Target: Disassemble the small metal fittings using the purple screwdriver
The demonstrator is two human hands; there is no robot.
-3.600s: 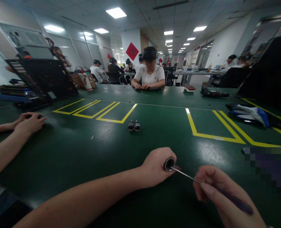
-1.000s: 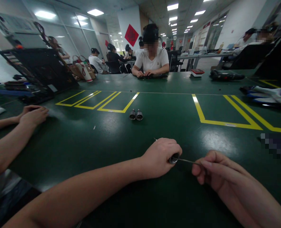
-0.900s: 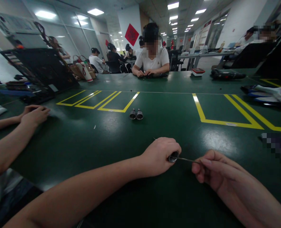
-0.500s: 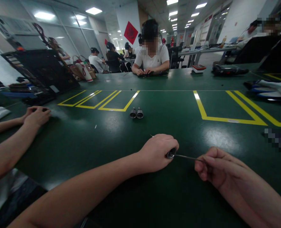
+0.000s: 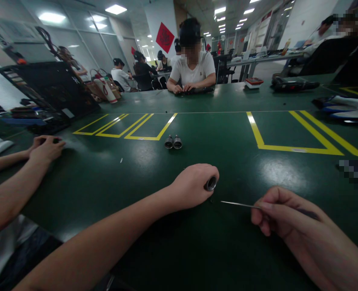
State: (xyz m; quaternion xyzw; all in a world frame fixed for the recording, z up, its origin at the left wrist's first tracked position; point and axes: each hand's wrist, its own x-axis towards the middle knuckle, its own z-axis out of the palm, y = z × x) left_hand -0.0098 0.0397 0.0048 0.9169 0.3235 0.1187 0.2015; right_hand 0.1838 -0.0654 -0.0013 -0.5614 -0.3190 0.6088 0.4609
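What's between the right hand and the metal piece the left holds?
The head view shows a thin rod, its tip short of the metal piece, and a small dark speck just beyond the tip.

3 metal cups (image 5: 177, 142) show: 2 on the table (image 5: 203, 234), 1 in the left hand (image 5: 193, 186); the right hand (image 5: 283, 214) holds 1 thin tool (image 5: 239, 204).

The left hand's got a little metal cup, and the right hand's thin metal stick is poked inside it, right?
Not quite: the thin metal stick isn't inside. The head view shows its tip outside the metal cup, with a gap between them. The left hand does hold the cup, and the right hand the stick.
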